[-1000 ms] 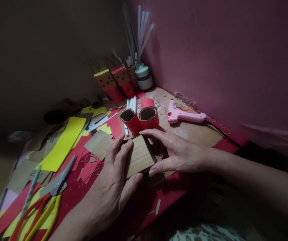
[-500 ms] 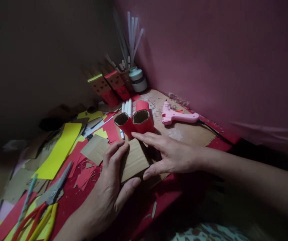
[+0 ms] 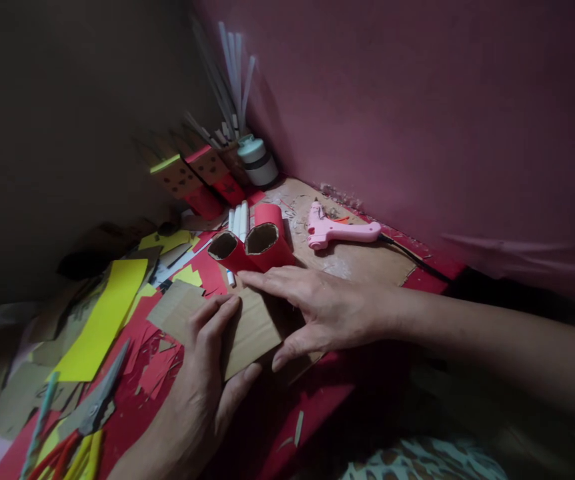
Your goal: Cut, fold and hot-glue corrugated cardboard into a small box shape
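Observation:
A small brown cardboard box (image 3: 251, 330) sits at the near edge of the table between my two hands. My left hand (image 3: 206, 363) grips its left side, with fingers along the far left edge and the thumb at the near side. On the right, my right hand (image 3: 315, 303) spans the box, its fingers at the far edge and its thumb at the near right corner. Just beyond the fingers stand two open tubes wrapped in red paper: a narrower tube (image 3: 232, 257) and a wider tube (image 3: 270, 250). The underside of the box is hidden.
A pink glue gun (image 3: 342, 231) with a black cord lies at right. Scissors (image 3: 95, 407), a yellow paper strip (image 3: 105, 320) and cardboard scraps cover the left. At the back stand decorated boxes (image 3: 177, 177), a lidded jar (image 3: 258, 162) and glue sticks (image 3: 235, 67) near the pink wall.
The whole scene has shifted left in view as the head turned slightly. Both hands stay on the cardboard box, with little change in their hold.

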### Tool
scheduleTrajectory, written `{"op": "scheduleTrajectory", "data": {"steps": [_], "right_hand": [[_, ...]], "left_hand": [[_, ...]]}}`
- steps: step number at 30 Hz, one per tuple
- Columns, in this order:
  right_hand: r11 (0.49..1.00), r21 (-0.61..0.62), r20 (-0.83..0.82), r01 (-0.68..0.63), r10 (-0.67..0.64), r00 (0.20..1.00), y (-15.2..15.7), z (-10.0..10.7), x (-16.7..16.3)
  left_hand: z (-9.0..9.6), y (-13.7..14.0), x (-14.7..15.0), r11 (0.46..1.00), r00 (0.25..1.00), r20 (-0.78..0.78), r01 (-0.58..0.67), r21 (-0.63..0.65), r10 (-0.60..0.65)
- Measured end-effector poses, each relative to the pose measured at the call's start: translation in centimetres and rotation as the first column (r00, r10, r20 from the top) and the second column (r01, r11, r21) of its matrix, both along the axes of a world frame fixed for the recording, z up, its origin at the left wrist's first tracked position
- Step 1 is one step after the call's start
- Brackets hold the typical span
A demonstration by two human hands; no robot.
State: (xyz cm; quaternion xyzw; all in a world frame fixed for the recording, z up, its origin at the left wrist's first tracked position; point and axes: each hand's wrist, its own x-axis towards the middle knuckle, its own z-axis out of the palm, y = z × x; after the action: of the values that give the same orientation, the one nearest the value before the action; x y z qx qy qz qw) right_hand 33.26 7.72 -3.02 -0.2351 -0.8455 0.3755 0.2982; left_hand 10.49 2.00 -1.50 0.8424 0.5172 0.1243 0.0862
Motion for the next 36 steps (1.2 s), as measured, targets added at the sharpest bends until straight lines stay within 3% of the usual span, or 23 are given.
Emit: {"op": "scheduleTrajectory", "data": {"steps": [6,24,36], "right_hand": [[0.999,0.016,-0.079,-0.032,0.033,0.996,0.1,-0.3,0.0],[0.999,0.019,-0.151,-0.033,0.036,0.988,0.6,-1.9,0.0],[1.000,0.016,-0.074,0.026,-0.024,0.997,0.2,-1.5,0.3]], "left_hand": [[-0.2,0.1,-0.9,0.997,0.997,0.048,0.065,-0.052,-0.063],[-0.9,0.7,0.1,0.997,0.991,0.108,0.072,0.033,-0.075],[-1.2,0.7,-0.1,0.985,0.959,0.224,0.169,0.034,-0.172]]}}
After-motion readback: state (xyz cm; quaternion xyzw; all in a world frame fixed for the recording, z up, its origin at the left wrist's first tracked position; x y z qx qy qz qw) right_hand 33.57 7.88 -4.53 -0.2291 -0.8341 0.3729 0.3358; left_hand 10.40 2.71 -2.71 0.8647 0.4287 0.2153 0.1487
